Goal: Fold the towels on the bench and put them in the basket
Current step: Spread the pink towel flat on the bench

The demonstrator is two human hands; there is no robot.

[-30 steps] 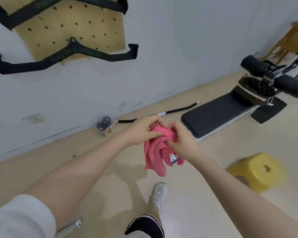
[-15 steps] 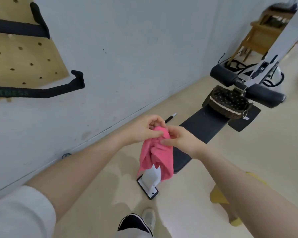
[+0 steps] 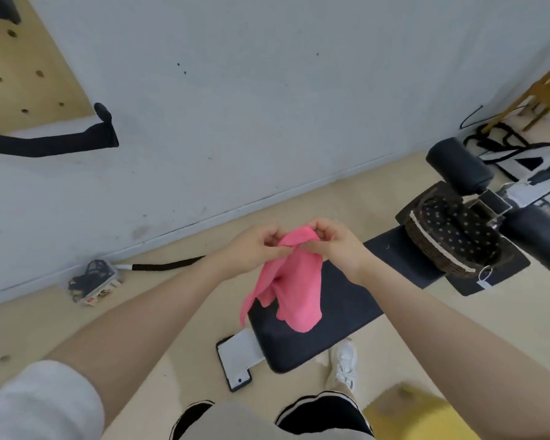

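Left hand [image 3: 254,249] and right hand [image 3: 337,246] both pinch the top edge of the pink towel [image 3: 291,281], which hangs above the worktop's [image 3: 346,312] near end; the wicker basket [image 3: 451,239] sits at its far end.

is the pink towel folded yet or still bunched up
Not folded: the pink towel hangs crumpled from the left hand and right hand, over the bench.

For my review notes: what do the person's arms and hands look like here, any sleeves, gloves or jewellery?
Both hands, left hand and right hand, are bare: no gloves, and no rings or watch that I can see. The forearms are uncovered. A pale, whitish short sleeve shows at the left upper arm; the right arm leaves the frame before any sleeve appears.
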